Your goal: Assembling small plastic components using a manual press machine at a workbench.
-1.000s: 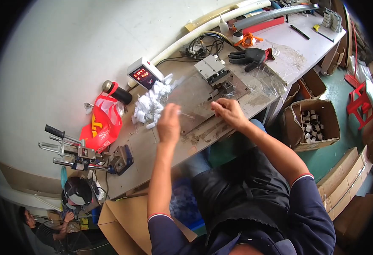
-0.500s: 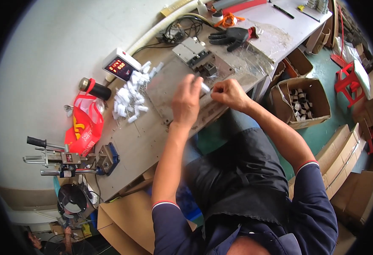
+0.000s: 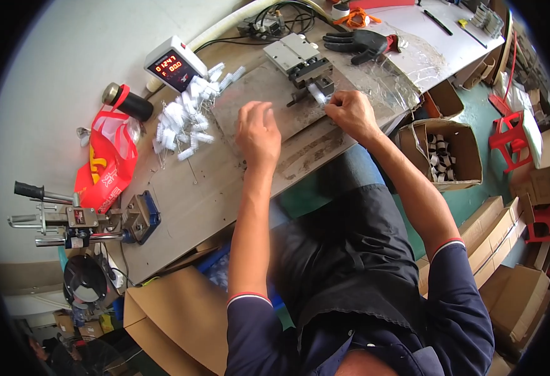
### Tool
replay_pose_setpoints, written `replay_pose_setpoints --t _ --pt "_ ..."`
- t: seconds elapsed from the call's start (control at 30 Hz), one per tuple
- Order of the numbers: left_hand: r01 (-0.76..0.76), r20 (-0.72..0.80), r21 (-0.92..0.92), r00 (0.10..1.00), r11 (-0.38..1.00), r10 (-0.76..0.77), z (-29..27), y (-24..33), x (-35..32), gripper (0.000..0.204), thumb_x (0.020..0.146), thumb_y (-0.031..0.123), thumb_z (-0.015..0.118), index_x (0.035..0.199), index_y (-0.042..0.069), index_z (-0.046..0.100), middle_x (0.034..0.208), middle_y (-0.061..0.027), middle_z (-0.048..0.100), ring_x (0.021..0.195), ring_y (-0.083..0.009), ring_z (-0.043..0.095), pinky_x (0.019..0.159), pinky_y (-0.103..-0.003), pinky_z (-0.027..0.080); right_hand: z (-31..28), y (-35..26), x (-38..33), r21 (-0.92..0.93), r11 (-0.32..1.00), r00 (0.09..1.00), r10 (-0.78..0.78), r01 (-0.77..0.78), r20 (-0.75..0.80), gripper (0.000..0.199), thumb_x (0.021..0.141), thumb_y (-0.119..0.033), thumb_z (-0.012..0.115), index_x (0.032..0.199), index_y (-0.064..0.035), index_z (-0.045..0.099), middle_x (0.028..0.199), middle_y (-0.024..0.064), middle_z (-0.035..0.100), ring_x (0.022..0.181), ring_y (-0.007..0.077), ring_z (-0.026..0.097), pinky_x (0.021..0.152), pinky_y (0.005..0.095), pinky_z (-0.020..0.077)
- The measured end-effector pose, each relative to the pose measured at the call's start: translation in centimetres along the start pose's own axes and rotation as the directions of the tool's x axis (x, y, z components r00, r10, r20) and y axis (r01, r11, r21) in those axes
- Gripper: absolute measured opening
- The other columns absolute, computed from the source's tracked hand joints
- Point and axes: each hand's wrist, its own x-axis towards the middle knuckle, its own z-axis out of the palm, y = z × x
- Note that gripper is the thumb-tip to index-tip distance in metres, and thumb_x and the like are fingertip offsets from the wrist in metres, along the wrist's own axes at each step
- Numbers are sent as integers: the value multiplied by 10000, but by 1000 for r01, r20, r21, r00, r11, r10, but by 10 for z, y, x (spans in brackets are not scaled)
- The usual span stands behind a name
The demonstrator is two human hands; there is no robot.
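My right hand (image 3: 349,114) pinches a small white plastic part (image 3: 316,94) and holds it against the jaws of a small metal bench machine (image 3: 300,59) at the far side of the worn workbench (image 3: 225,188). My left hand (image 3: 257,133) hovers over a grey metal plate (image 3: 250,100) in the middle of the bench, fingers curled loosely, nothing seen in it. A heap of small white parts (image 3: 184,119) lies to the left of that hand.
A white counter box with red digits (image 3: 175,64) stands behind the heap. A red bag (image 3: 107,163), a dark bottle (image 3: 128,102) and a clamp tool (image 3: 74,216) sit at left. A black glove (image 3: 358,42) lies beyond the machine. An open carton of parts (image 3: 441,153) stands at right.
My left hand left the white heap and moved right toward the machine, then drew back a little. My right hand now holds a white part at the machine's jaws.
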Motion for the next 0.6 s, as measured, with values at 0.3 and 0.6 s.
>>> replay_pose_setpoints --t 0.3,0.6 --pt "-46 -42 14 998 999 46 -1 -4 1 82 918 62 720 996 80 739 1045 -55 708 799 -210 694 718 -349 566 7 1 -3 -21 999 996 -51 49 -68 216 792 -224 684 824 -21 750 765 189 721 745 347 724 739 444 559" --pt "-56 -74 -19 996 998 54 -4 -2 2 98 896 42 717 982 84 735 1030 -66 712 890 -279 700 780 -396 555 9 3 0 23 1000 998 -14 16 -60 224 788 -217 681 809 -3 744 695 171 689 658 269 695 683 404 544"
